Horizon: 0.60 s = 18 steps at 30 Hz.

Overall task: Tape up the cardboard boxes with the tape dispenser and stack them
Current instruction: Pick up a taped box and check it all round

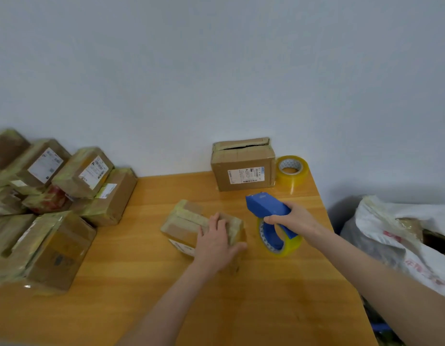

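Near the middle of the frame, the left hand (215, 242) lies flat with fingers nearly straight on top of a small taped cardboard box (184, 224) on the wooden table (146, 270). Just right of it, the right hand (292, 217) is curled around the handle of the blue tape dispenser (265, 204). A bigger box (242, 166) stands against the wall above centre with a spare tape roll (291, 169) beside it, and a pile of taped boxes (54, 196) fills the left edge.
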Motion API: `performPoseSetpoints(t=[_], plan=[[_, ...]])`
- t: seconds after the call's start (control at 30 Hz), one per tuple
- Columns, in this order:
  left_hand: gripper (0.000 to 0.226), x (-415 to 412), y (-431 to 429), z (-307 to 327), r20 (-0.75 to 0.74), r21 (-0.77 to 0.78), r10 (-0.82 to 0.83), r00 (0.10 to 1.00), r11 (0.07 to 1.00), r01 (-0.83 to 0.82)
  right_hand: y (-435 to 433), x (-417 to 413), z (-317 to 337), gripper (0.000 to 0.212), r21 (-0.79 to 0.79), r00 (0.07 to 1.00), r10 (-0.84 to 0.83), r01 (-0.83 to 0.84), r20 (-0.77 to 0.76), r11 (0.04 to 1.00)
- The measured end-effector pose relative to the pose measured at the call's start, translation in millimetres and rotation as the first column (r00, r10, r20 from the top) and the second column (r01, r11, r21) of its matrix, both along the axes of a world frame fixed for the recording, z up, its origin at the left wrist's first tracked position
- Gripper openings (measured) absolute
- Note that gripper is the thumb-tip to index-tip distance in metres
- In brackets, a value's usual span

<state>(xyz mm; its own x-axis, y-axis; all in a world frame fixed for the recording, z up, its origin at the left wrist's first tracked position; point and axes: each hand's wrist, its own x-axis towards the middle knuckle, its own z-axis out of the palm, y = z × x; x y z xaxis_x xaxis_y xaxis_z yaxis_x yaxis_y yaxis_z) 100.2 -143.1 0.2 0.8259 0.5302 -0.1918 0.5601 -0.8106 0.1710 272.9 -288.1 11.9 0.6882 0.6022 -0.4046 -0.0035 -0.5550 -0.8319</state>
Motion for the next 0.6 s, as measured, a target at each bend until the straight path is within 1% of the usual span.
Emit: performPoseSetpoints(t=[0.03, 0.07, 0.17, 0.27, 0.33, 0.43, 0.5, 0.53, 0.6], plan=[[0.084, 6, -7, -3, -0.010, 0.030, 0.064, 0.998, 0.998, -0.064, 5, -5, -2, 0.055, 0.020, 1.000, -0.028, 0.028, -0.011, 0.999], [0.081, 11, -11, -7, -0.032, 0.068, 0.095, 0.995, 0.993, -0.093, 9, -8, -3, 0.056, 0.032, 0.999, -0.044, 0.044, -0.013, 0.999], [0.072, 12, -12, -16, -0.087, 0.133, 0.080, 0.993, 0.989, -0.068, 16, -14, -8, 0.057, 0.033, 0.999, -0.048, 0.048, -0.004, 0.998], [0.068, 6, -8, -15, -0.124, 0.109, 0.019, 0.992, 0.994, -0.006, 19, -17, -8, 0.054, 0.013, 0.999, -0.049, 0.048, 0.021, 0.999], [0.067, 1, -2, -14, -0.141, 0.111, -0.056, 0.988, 0.991, 0.072, 20, -16, -8, 0.054, 0.011, 0.998, -0.047, 0.047, 0.028, 0.999], [0.064, -13, 11, -11, -0.127, 0.082, -0.246, 0.961, 0.963, 0.257, 21, -12, -7, 0.056, 0.005, 0.998, -0.038, 0.038, 0.043, 0.999], [0.063, -23, 21, -8, -0.083, 0.050, -0.356, 0.931, 0.931, 0.361, 22, -10, -4, 0.058, 0.012, 0.998, -0.028, 0.027, 0.055, 1.000], [0.063, -28, 25, -7, -0.060, 0.053, -0.365, 0.929, 0.928, 0.368, 23, -9, -1, 0.058, 0.019, 0.998, -0.023, 0.022, 0.057, 1.000], [0.069, -35, 29, -6, -0.042, 0.090, -0.280, 0.959, 0.955, 0.283, 24, -8, 4, 0.059, 0.031, 0.998, -0.011, 0.010, 0.058, 0.999]])
